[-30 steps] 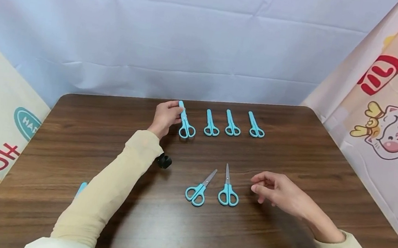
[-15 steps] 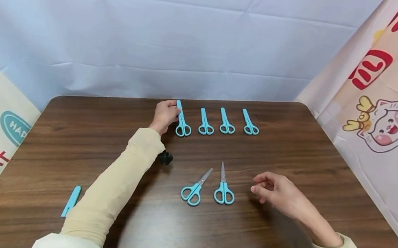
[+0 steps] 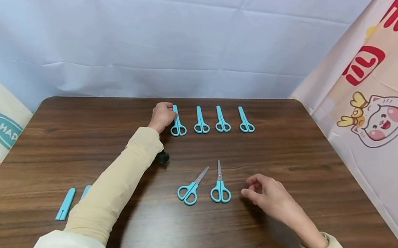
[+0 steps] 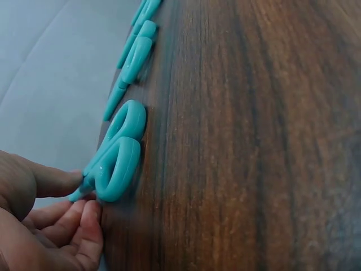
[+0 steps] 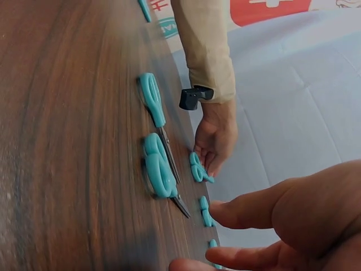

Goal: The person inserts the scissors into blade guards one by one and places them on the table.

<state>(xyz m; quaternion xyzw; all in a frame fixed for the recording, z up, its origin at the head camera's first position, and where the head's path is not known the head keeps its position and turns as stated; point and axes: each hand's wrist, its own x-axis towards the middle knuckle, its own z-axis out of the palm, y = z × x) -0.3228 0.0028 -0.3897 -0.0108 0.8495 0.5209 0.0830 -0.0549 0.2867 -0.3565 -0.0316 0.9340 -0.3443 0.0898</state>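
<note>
At the back left of the row, my left hand [image 3: 163, 116] pinches light-blue scissors [image 3: 178, 130] in a matching blade cover between thumb and fingers. In the left wrist view, their handle loops [image 4: 121, 169] point away from the fingers, which sit by the table's edge. My right hand [image 3: 268, 195] is held over the table on the right, fingers loosely bent with nothing between them. Just left of it lie two uncovered scissors, blades pointing back: one pair [image 3: 220, 192] nearly straight, the other [image 3: 188, 193] slanted.
Three more covered scissors, left [image 3: 201, 127], middle [image 3: 222, 126] and right [image 3: 246, 126], continue the row along the back. A loose blade cover [image 3: 66, 204] lies at the front left; another [image 3: 86, 191] is partly hidden by the left sleeve. A white cloth [image 3: 157, 33] hangs behind the table.
The covered scissors in my left hand have come down level with the row. The view has shifted, and a second loose cover shows beside the left sleeve. My right hand stays nearly still.
</note>
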